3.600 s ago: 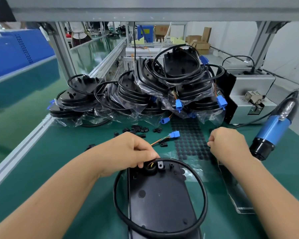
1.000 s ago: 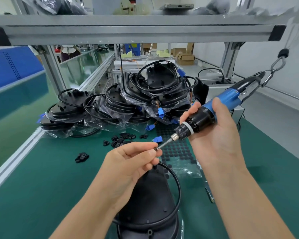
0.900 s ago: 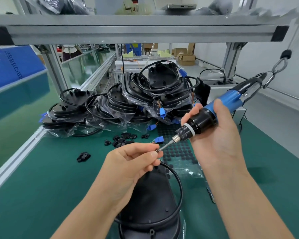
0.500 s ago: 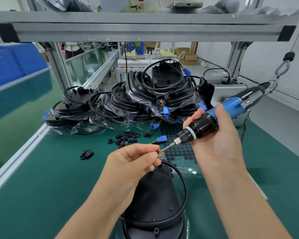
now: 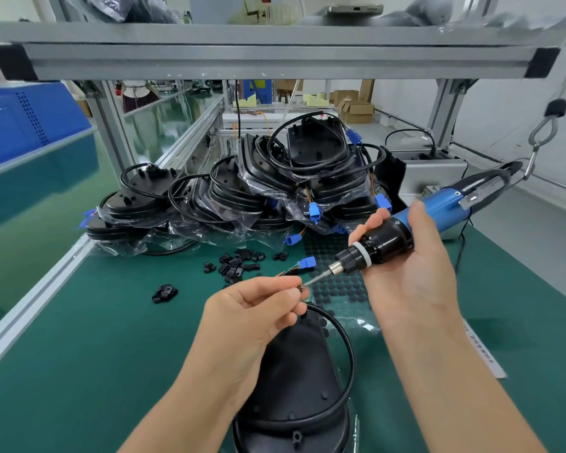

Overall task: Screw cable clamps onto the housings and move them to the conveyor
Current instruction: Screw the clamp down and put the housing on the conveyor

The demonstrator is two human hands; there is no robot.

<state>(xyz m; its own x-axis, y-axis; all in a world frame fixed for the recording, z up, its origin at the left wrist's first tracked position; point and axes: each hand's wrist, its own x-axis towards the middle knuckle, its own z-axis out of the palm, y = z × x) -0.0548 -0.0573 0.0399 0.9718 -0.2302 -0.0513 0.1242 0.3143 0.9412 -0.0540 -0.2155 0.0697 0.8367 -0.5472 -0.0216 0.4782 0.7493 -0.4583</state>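
Blue electric screwdriver [image 5: 432, 220], gripped in the right hand [image 5: 406, 269] at centre frame, may drop the tiny screw [image 5: 299, 288] pinched by the left hand [image 5: 255, 308] if misaligned.

Bright, even overhead light fills the scene. Soft shadows lie under the forearms on the green matte tabletop [image 5: 79, 338]. Glare glints on the clear crinkled plastic bags [image 5: 229, 220]. Wide-angle distortion bows the grey aluminium overhead beam [image 5: 275, 57]; the background looks soft.
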